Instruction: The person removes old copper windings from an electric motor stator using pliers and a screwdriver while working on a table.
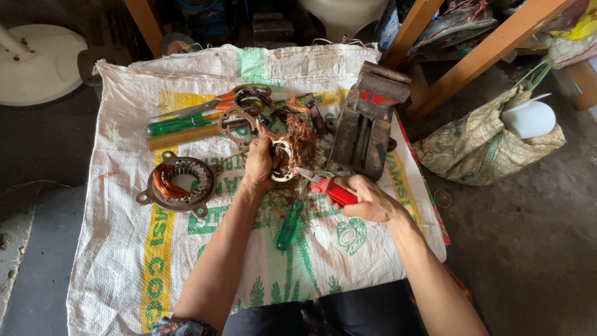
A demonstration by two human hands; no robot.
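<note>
Cutters at the copper, fingers close.
My left hand gripped the stator ring; my right hand held red-handled cutters beside it — a slip probably nicks fingers.

Soft, even daylight, brightest on the white woven sack. Floor and top background dim. Shadows faint, no glare. Centre sharp; wide-angle stretch at the edges, corners slightly soft.

A white woven plastic sack covers the floor. On it, a round metal stator with copper windings lies left of the left hand; a grey metal bench vise stands behind the right hand; a green-handled screwdriver lies between both forearms.
</note>
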